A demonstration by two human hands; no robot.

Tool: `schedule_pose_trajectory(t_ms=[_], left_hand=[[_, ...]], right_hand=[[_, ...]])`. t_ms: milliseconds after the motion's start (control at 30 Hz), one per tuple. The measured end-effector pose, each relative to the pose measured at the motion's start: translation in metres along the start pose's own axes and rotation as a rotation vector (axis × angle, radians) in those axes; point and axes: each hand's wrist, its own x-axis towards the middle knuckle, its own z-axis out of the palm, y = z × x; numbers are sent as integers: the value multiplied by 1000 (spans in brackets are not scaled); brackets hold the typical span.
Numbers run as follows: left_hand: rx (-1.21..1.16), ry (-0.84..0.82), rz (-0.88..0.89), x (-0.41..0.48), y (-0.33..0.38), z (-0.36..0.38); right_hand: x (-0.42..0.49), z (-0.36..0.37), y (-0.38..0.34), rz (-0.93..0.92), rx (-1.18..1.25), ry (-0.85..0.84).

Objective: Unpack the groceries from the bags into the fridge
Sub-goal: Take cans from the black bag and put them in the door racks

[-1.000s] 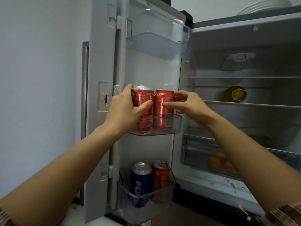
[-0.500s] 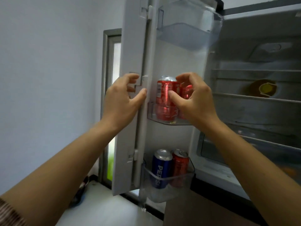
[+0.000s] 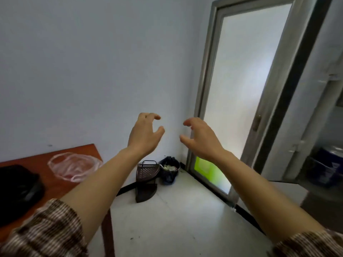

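Wooden table [image 3: 55, 182] beside white wall [image 3: 92, 71]

Clear pinkish bag [image 3: 74, 166] slack on table [image 3: 50, 182] — black bag [image 3: 16, 190] just L.

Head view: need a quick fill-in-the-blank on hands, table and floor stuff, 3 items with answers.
1. The left hand and the right hand are raised and hold ____.
2. On the table, the clear bag lies to the ____ of the black bag.
3. On the floor, the dark rack stands to the ____ of the bin.

Missing words: nothing; right; left.
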Motion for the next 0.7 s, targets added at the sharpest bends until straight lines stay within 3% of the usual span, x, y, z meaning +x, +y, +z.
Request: schedule_pose_trajectory(t_ms=[167,433,700], left_hand=[[149,-78,-166,-31,-125,-66],[387,-163,-423,-91,-307,-144],[505,-171,-611,-98,-473,-215]], right_hand=[[17,118,-86,-16,0,-204],[37,287,-203,-189,-87,-510],[82,452,-299,-324,-33,-702]])
